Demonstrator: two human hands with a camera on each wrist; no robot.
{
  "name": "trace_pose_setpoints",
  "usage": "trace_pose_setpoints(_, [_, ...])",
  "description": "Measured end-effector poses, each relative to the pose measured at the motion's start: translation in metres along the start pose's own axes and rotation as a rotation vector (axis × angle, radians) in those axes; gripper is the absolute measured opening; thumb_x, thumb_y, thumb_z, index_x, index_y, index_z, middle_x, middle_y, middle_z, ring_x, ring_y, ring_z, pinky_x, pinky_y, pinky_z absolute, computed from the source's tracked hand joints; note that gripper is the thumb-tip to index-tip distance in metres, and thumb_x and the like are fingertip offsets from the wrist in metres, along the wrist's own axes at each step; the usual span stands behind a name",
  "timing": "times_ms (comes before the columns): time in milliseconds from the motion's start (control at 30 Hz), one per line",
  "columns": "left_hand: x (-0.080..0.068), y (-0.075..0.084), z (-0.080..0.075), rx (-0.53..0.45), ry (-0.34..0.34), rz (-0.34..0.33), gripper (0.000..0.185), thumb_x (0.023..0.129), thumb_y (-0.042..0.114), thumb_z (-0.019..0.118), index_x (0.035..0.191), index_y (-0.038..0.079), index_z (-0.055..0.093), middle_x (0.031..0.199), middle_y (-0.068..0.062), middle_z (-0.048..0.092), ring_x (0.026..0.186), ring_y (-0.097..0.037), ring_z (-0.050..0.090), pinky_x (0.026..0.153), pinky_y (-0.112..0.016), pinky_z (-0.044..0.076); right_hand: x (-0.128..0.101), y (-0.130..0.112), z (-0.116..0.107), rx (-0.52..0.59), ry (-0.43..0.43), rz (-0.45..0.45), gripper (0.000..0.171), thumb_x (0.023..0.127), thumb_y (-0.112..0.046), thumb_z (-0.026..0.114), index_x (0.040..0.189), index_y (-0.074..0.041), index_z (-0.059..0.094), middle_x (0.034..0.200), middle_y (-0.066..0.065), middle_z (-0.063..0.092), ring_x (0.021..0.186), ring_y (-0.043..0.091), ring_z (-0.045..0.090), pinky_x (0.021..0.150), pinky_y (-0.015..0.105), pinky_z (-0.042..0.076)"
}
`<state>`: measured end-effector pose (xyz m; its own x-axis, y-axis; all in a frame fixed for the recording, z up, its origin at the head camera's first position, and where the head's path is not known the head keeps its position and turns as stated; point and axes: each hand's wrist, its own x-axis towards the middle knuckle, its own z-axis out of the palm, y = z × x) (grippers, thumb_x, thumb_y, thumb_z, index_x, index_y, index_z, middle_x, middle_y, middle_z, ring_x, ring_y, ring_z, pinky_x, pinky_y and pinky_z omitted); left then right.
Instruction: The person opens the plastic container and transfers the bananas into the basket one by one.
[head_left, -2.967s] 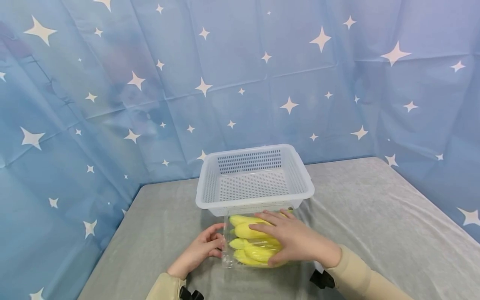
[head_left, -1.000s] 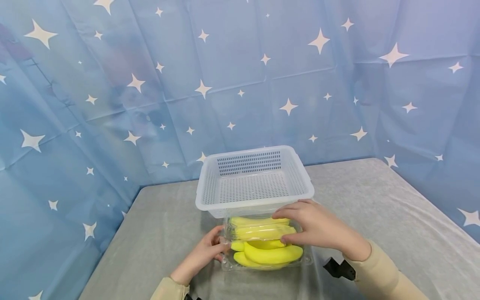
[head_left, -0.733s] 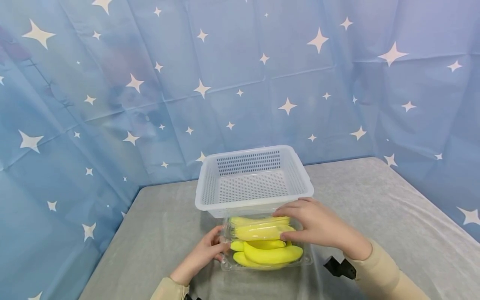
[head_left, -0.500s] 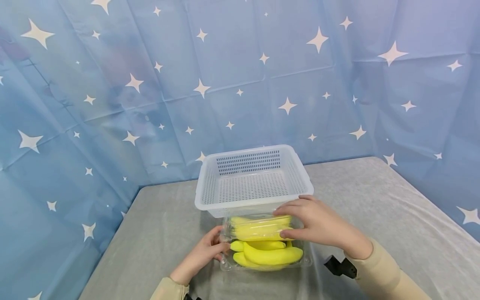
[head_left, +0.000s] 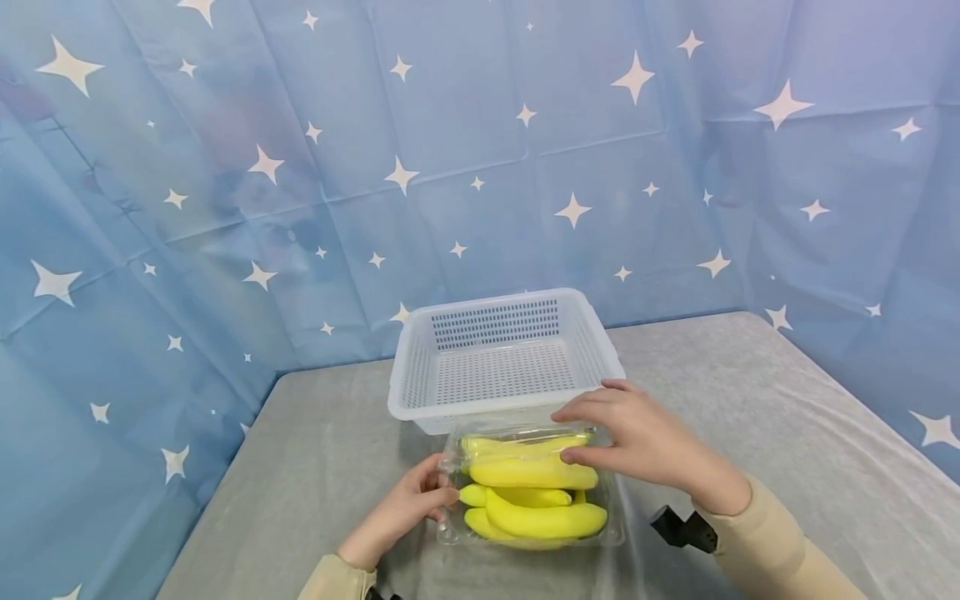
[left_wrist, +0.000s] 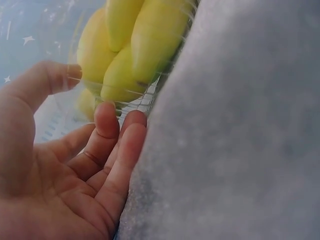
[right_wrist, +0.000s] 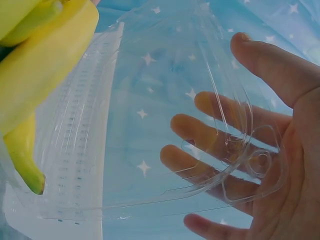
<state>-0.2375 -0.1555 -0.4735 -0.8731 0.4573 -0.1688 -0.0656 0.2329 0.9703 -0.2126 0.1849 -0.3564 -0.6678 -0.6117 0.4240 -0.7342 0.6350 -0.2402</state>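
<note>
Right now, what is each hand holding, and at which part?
Right hand holds the clear lid by its corner; left hand grips the banana box at its left edge.

A clear plastic clamshell box [head_left: 611,533] of yellow bananas [head_left: 536,497] sits on the grey-covered table [head_left: 750,400], just in front of a white perforated basket [head_left: 506,354]. The left hand [head_left: 408,508] holds the box's left edge. The right hand [head_left: 645,442] lifts the clear lid [head_left: 517,433], fingers on top, thumb beneath. Behind hangs a blue star-printed cloth [head_left: 480,150].
</note>
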Motion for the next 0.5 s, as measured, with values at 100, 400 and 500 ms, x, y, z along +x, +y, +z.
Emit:
trace_pose_setpoints(100, [-0.0002, 0.0006, -0.0006, 0.007, -0.005, 0.012, 0.056, 0.092, 0.013, 0.063, 0.142, 0.000, 0.041, 0.085, -0.004, 0.053, 0.073, -0.015, 0.054, 0.061, -0.026, 0.052, 0.0004, 0.0002, -0.0020, 0.001, 0.017, -0.003, 0.037, 0.088, -0.043, 0.069, 0.112, -0.015, 0.072, 0.110, -0.008, 0.068, 0.105, 0.012, 0.062, 0.100, 0.057, 0.035])
trace_pose_setpoints(400, [-0.0017, 0.0004, -0.0026, 0.006, -0.057, 0.034, 0.054, 0.092, 0.010, 0.061, 0.141, -0.002, 0.043, 0.085, -0.004, 0.054, 0.072, -0.013, 0.054, 0.061, -0.025, 0.051, -0.0005, 0.0013, -0.0044, 0.001, 0.122, -0.023, 0.029, 0.086, -0.035, 0.074, 0.109, -0.017, 0.072, 0.108, -0.009, 0.068, 0.101, 0.014, 0.063, 0.097, 0.055, 0.038])
trace_pose_setpoints(500, [-0.0027, 0.0001, -0.0024, 0.007, -0.079, 0.039, 0.054, 0.092, 0.008, 0.060, 0.142, -0.001, 0.043, 0.084, -0.004, 0.055, 0.070, -0.014, 0.053, 0.061, -0.025, 0.050, -0.0023, 0.0028, -0.0040, -0.005, 0.183, -0.032, 0.028, 0.084, -0.032, 0.076, 0.107, -0.017, 0.072, 0.106, -0.008, 0.068, 0.100, 0.015, 0.063, 0.095, 0.051, 0.041])
